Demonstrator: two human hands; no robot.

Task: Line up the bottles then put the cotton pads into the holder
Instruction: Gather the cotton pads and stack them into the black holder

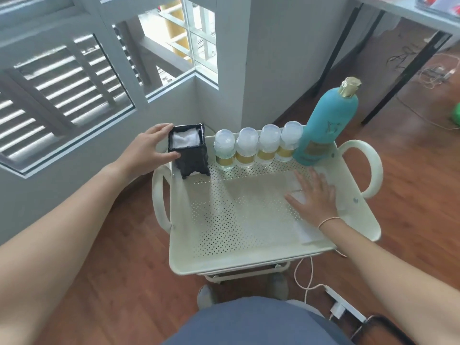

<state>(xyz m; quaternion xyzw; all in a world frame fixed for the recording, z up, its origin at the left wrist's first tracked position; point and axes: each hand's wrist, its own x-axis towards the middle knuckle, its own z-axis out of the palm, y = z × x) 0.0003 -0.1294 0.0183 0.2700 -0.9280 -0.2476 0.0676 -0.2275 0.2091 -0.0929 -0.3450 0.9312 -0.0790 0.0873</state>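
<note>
Four small clear bottles (257, 148) stand upright in a straight row along the far edge, side by side and touching, each with a round clear cap and a yellow band low on the body. At the right end of the row stands a tall teal bottle (328, 125) with a gold cap, just beside the last small one. At the left end stands a black square holder (190, 155) on small feet, with white cotton pads (185, 140) inside it.

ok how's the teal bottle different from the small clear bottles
The teal bottle is far taller and opaque; the four small bottles are short and see-through. Its cap is gold, theirs clear domes. It stands at the row's right end. All stand upright along the tray's back edge.
</note>
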